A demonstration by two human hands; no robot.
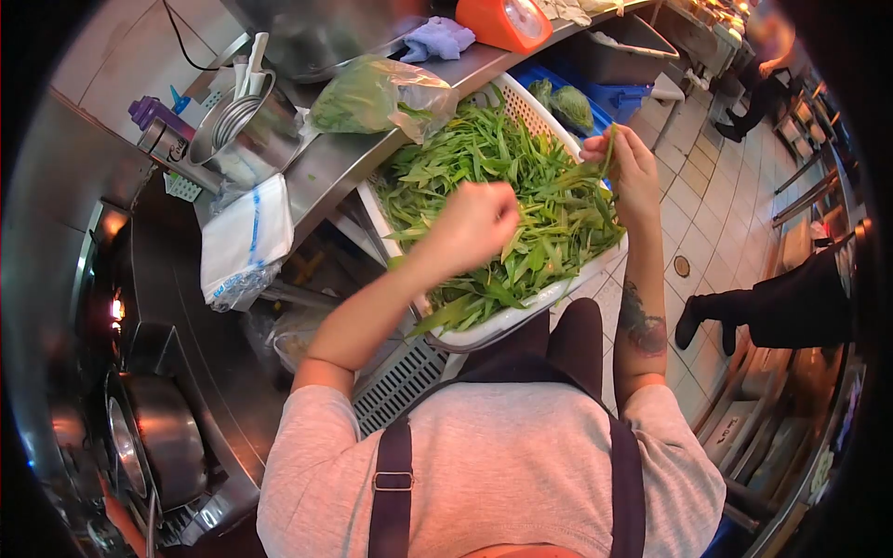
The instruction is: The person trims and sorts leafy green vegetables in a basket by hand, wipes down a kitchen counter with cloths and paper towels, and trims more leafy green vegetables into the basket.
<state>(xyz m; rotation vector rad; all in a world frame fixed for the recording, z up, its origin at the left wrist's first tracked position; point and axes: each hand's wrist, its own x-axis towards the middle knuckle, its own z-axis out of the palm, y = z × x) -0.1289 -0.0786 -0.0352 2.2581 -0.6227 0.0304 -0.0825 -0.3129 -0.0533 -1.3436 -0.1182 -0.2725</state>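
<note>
A white plastic basket (556,290) in front of me is heaped with long, narrow-leaved leafy greens (484,153). Over the middle of the heap, my left hand (479,216) is closed with its fingers curled and a little blurred; whatever it may hold is hidden. At the basket's right edge, my right hand (631,172) is raised and pinches a green leafy stem (610,149) between thumb and fingers. Some leaves hang over the near rim. A clear plastic bag of greens (358,98) lies on the metal counter just beyond the basket.
The steel counter (344,172) at left holds a metal pot with utensils (246,130), a purple-capped bottle (160,126), a packaged white cloth (246,237) and an orange scale (507,20). A large pot (163,437) stands lower left. Other people are on the tiled floor (693,237) at right.
</note>
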